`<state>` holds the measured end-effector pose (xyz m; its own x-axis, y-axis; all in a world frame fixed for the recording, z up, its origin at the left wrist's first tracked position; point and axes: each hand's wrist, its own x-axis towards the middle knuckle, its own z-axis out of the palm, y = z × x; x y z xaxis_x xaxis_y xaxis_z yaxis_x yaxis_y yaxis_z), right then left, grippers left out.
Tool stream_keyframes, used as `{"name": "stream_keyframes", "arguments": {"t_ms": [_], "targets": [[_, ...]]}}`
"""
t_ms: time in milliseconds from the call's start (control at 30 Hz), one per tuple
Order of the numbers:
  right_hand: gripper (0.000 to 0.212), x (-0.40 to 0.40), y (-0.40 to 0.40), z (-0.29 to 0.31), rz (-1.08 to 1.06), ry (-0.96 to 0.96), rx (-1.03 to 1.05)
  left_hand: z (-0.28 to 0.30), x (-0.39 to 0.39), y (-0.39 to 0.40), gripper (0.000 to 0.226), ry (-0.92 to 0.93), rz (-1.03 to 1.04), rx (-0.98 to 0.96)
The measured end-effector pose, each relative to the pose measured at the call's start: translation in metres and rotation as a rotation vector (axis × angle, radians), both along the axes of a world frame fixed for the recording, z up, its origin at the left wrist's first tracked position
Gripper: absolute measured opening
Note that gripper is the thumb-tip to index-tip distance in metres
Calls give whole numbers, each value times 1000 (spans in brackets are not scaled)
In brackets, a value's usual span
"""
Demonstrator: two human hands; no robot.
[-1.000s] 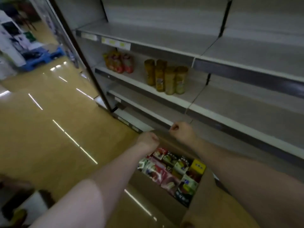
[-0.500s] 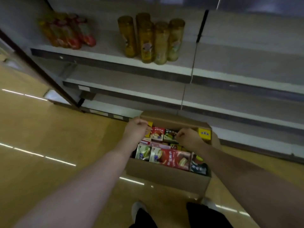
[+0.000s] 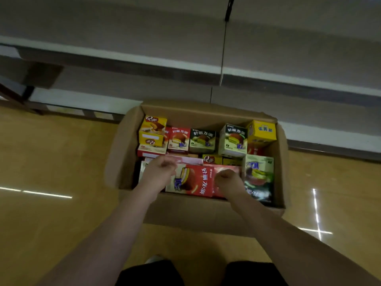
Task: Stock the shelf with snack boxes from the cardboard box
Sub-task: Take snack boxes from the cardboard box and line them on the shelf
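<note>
Snack boxes fill the cardboard box (image 3: pixel 127 145) on the floor: yellow box (image 3: pixel 153 130) left, large red box (image 3: pixel 195 180) centre, green box (image 3: pixel 258 178) right. Left hand (image 3: pixel 158 172) and right hand (image 3: pixel 226 180), fingers curled, grip the red box's ends. Shelf (image 3: pixel 144 56) beyond bare; stocking barely begun.

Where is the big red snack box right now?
In the head view, the big red snack box lies flat along the cardboard box's near wall, between both hands.
</note>
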<state>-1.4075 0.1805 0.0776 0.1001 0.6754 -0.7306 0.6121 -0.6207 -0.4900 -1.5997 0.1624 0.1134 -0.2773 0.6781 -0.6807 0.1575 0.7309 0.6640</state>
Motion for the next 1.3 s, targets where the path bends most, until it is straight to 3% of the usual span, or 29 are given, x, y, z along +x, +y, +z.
{"name": "stream_keyframes", "arguments": {"t_ms": [67, 200, 333, 400, 467, 533, 667, 767, 833, 900, 1067, 1167, 1300], "targets": [[24, -2, 8, -38, 83, -14, 50, -37, -2, 1, 11, 93, -83, 4], [22, 2, 22, -93, 177, 1, 108, -105, -2, 15, 33, 283, -213, 36], [27, 7, 20, -126, 135, 77, 186, -141, 8, 31, 60, 486, -632, 189], [37, 10, 13, -137, 115, 156, 188, -150, 16, 36, 80, 603, -930, 70], [45, 12, 8, -139, 67, 308, 144, -150, 22, 34, 91, 712, -1086, -25], [48, 15, 5, -135, 1, 428, 105, -147, 23, 30, 94, 747, -1038, 10], [44, 14, 8, -125, -94, 492, 143, -136, 17, 25, 105, 909, -945, 96], [34, 9, 11, -122, -191, 572, 204, -125, 11, 30, 89, 956, -911, 152], [31, 4, 11, -118, -194, 631, 272, -118, 3, 34, 71, 826, -858, 180], [26, -1, 10, -104, -161, 636, 359, -114, -7, 34, 58, 527, -731, 211], [24, 12, 43, -83, -338, 395, 543, -112, -13, 27, 42, 109, -242, 345], [28, 25, 52, -86, -465, 389, 364, -114, -4, 27, 36, -145, 0, 329], [27, 12, 31, -92, -407, 470, 141, -128, 11, 25, 31, -254, 66, 241]]}}
